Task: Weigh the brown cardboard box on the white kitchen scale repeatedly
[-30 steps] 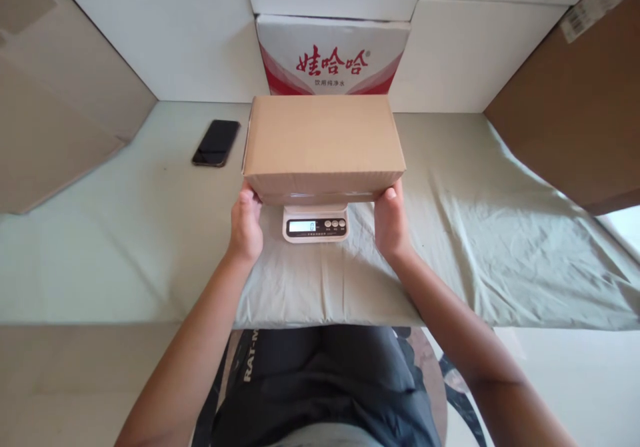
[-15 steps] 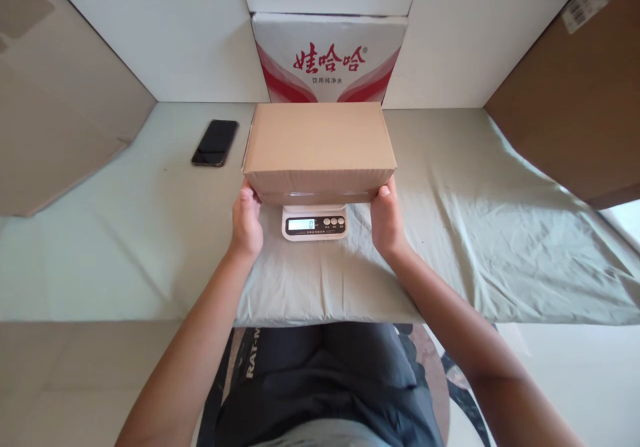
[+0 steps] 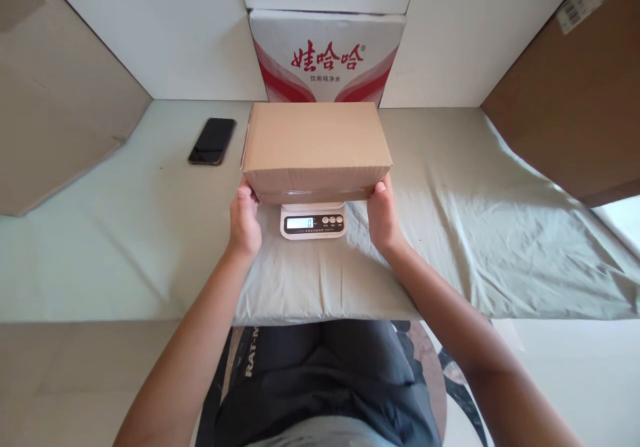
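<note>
A closed brown cardboard box [image 3: 316,144] sits over a small white digital scale [image 3: 313,220] whose display reads 0. My left hand [image 3: 245,224] grips the box's near left corner from below. My right hand [image 3: 384,217] grips its near right corner the same way. Most of the scale's platform is hidden under the box, so I cannot tell whether the box rests on it.
A black phone [image 3: 213,141] lies on the pale green cloth [image 3: 475,234] to the left of the box. A white and red printed carton [image 3: 326,57] stands behind it. Brown cardboard panels [image 3: 575,100] lean at both sides, white boards at the back.
The box has come down a little towards the scale and looks smaller in the view. Both hands stayed at its near corners, the right one shifting slightly left.
</note>
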